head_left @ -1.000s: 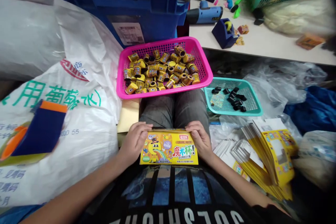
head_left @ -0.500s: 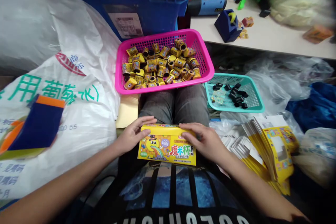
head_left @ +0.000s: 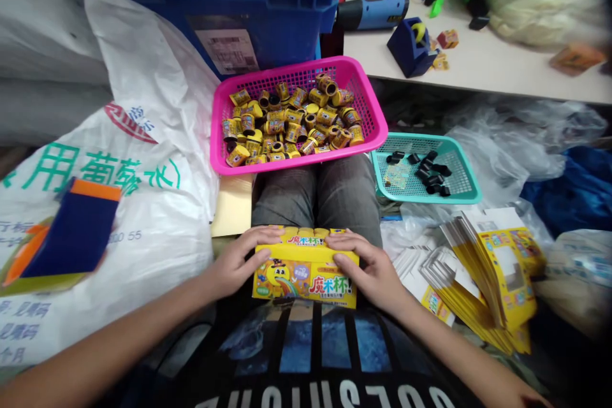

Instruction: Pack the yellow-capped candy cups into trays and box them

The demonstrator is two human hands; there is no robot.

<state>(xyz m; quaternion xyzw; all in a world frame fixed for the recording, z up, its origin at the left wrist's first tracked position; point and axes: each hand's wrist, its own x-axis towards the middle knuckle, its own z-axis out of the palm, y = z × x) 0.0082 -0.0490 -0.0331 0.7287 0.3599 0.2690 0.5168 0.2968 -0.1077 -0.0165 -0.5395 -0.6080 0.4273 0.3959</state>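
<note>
A yellow printed box [head_left: 306, 271] rests on my lap, tipped so its top flap and front face both show. My left hand [head_left: 236, 262] grips its left end, fingers curled over the top edge. On the right end my right hand [head_left: 367, 266] clasps the box, fingers pressed on the top flap. Beyond my knees stands a pink basket [head_left: 366, 99] holding several small yellow cups [head_left: 291, 124].
A teal tray [head_left: 459, 185] with small black parts sits right of my knees. Flat yellow cartons [head_left: 497, 280] are stacked at the right. A large white sack [head_left: 119, 204] lies left, a blue crate [head_left: 253, 6] behind, and a white table [head_left: 478, 70] with tape dispensers at the back right.
The box has tilted forward so its top flap now faces up, and both hands have slid onto the top edge. The view has dipped slightly.
</note>
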